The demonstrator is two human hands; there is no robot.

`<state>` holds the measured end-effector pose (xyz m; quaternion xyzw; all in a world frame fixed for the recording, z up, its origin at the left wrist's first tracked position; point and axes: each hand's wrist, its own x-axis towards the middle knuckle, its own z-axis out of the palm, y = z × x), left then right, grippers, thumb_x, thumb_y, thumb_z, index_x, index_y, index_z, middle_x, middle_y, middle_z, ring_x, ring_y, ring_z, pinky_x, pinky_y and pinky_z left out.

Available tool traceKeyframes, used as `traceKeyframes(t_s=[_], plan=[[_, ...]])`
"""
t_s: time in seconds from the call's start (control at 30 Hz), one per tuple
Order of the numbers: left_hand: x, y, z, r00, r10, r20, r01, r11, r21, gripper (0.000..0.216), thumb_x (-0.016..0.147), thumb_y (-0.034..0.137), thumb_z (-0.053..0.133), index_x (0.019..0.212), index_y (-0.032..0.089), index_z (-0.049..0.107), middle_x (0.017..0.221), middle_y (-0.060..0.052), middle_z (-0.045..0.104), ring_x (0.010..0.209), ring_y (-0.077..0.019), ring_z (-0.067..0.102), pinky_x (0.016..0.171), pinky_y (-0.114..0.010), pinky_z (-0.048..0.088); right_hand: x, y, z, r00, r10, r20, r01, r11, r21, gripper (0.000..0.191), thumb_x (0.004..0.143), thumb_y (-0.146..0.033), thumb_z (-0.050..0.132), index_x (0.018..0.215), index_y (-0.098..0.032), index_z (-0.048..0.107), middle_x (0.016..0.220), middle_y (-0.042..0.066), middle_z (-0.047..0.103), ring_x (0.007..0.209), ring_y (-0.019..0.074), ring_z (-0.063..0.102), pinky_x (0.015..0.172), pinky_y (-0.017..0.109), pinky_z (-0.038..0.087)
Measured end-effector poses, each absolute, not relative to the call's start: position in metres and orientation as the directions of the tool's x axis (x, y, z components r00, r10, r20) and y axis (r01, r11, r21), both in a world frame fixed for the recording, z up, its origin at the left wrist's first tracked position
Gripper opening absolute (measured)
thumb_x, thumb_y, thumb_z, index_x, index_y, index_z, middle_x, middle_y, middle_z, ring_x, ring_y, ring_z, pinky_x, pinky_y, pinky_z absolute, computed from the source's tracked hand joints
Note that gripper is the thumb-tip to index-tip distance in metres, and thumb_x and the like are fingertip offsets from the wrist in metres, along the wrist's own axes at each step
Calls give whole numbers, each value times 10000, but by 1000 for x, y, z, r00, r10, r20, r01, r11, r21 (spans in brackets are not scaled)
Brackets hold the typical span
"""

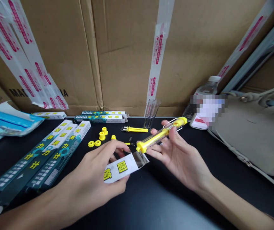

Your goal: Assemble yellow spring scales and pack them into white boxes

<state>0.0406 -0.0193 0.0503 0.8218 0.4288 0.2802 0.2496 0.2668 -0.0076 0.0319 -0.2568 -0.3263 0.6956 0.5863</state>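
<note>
Clear plastic tube with yellow end caps (159, 136) sits pinched between thumb and fingers of the right hand (187, 156), its near end beside the open mouth of a white printed cardboard box (121, 170) gripped by the left hand (89, 174), fingers curled. Likely light, stiff and slick, the tube suits mid-barrel holding.

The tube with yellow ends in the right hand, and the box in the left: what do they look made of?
Tube: clear and shiny, probably plastic, since its inside shows through; glass can't be ruled out. Its yellow ends look like smooth, opaque moulded plastic. Box: likely thin printed card, smooth-faced, judging by the thin walls at its open end.
</note>
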Motion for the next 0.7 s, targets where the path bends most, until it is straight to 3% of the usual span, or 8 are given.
traceKeyframes(t_s=[0.33,0.7], plan=[[37,-15,46,459,861,218,601,-481,638,367,788,157,653,1102,295,523,823,86,677,686,-120,679,641,-231,521,273,-4,30,-2,990,143,-563,117,-818,215,856,-402,723,975,-278,594,832,-30,718,604,136,724,588,254,636],[40,-21,44,505,844,178,594,-490,638,364,789,104,623,1093,292,553,944,49,669,771,-128,674,692,-223,539,276,-1,30,-88,993,74,-609,6,-793,266,829,-412,765,1008,-283,618,909,-29,746,716,182,767,676,320,660]])
